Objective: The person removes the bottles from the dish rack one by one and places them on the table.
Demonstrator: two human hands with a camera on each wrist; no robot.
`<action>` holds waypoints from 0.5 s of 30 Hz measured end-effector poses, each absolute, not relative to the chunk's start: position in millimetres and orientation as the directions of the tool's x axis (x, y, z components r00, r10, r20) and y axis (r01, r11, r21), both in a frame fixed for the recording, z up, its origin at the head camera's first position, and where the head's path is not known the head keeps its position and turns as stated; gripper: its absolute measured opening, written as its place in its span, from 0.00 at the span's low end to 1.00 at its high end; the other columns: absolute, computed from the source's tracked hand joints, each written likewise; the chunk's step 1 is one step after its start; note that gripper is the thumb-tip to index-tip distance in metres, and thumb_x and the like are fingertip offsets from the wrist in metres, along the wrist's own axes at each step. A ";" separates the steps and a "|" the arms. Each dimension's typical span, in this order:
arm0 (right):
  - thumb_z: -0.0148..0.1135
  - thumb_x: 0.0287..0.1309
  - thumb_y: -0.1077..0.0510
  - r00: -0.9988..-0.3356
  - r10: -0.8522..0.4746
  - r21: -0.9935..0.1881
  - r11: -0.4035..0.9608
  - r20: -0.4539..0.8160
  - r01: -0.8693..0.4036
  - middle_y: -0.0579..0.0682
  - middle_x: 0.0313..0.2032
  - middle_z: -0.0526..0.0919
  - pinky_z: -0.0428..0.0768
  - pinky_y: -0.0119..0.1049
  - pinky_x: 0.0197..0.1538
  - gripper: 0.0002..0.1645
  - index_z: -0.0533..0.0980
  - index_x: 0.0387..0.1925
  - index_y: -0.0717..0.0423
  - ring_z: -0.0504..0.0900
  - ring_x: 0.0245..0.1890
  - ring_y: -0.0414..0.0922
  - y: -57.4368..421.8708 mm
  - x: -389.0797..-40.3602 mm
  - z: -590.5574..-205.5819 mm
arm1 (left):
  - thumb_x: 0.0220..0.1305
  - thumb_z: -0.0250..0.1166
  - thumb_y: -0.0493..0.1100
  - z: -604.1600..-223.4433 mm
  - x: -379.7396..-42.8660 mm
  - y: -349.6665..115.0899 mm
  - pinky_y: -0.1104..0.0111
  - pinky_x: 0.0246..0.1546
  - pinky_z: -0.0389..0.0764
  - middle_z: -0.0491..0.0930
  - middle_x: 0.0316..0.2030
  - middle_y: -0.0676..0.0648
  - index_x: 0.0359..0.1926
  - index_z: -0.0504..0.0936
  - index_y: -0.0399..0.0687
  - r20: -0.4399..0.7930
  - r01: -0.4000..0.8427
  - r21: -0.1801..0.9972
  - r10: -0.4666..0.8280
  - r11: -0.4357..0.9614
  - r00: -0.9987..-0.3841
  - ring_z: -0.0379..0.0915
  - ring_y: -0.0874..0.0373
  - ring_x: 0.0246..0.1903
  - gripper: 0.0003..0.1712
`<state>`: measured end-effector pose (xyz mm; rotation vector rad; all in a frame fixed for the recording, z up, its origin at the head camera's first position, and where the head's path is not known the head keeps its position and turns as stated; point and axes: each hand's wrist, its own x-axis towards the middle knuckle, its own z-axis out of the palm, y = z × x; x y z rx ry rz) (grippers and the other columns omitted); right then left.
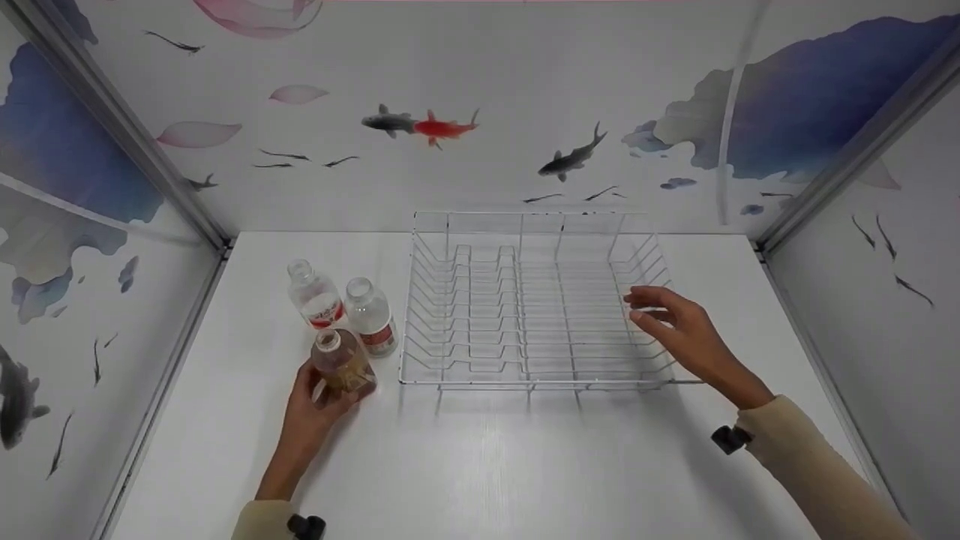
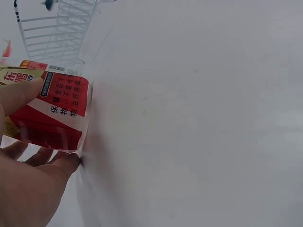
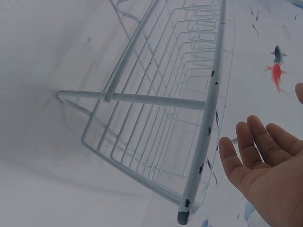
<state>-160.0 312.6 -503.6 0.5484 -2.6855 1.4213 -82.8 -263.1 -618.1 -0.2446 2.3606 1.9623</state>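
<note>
In the head view my left hand (image 1: pixel 309 412) holds a brownish-tinted bottle (image 1: pixel 345 364) upright on the table, fingers on one side and thumb on the other. Its label (image 2: pixel 57 109), red and gold with Chinese characters, shows close up in the left wrist view, with the thumb lying across it. Just behind stand two clear bottles with red-and-white labels, a left one (image 1: pixel 311 292) and a right one (image 1: pixel 371 315). My right hand (image 1: pixel 686 330) hovers over the right side of a white wire dish rack (image 1: pixel 525 386), fingers loosely bent and holding nothing.
The rack stands in the middle of a white table (image 1: pixel 487 465), against the back panel (image 1: pixel 480 180) printed with fish. Side panels (image 1: pixel 862 300) rise at left and right. Small dark chips mark the rack's rim (image 3: pixel 203 156) in the right wrist view.
</note>
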 end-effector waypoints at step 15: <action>0.63 0.82 0.56 -0.944 -0.267 -0.791 0.527 0.194 -0.311 0.58 0.64 0.85 0.77 0.19 0.64 0.26 0.76 0.73 0.60 0.82 0.65 0.55 314.1 -160.5 -502.0 | 0.72 0.75 0.36 -595.2 -46.5 -254.5 0.46 0.80 0.68 0.58 0.82 0.33 0.85 0.53 0.37 -0.151 -0.222 0.909 -0.217 0.353 -0.964 0.53 0.36 0.83 0.52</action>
